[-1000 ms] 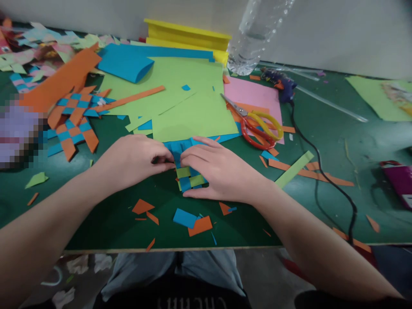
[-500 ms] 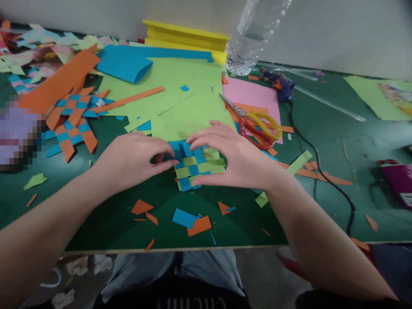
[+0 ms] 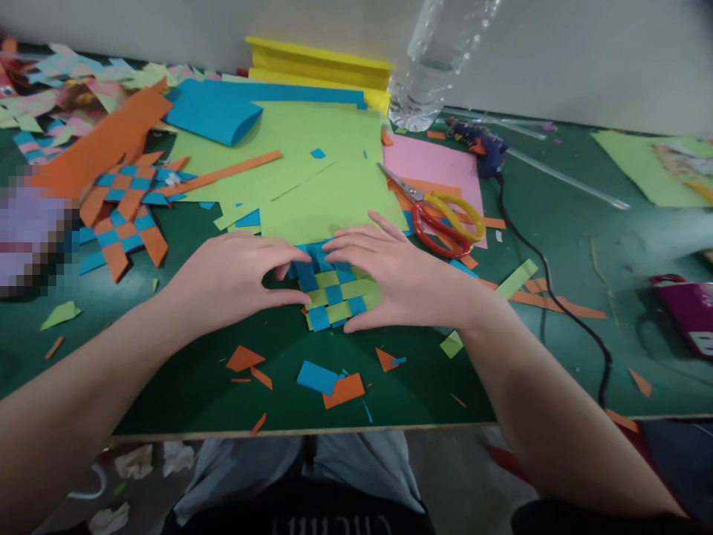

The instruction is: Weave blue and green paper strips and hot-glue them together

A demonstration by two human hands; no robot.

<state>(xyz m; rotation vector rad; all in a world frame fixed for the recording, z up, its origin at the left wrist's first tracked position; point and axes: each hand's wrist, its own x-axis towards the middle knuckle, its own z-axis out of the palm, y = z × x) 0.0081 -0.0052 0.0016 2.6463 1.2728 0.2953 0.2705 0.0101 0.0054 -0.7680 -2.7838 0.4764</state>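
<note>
Right hand [image 3: 409, 281] has shifted rightward, spread (left hand [image 3: 237, 271] likewise) at the woven paper [image 3: 333, 294].

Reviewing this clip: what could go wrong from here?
The blue-and-green woven paper could shift or loosen: its strips look thin, and the left hand and right hand are at opposite sides of it.

The scissors lie just beyond the right hand, so an outward sweep might knock them.

The clear bottle stands beside the glue gun; if bumped, it could perhaps topple onto it.
</note>
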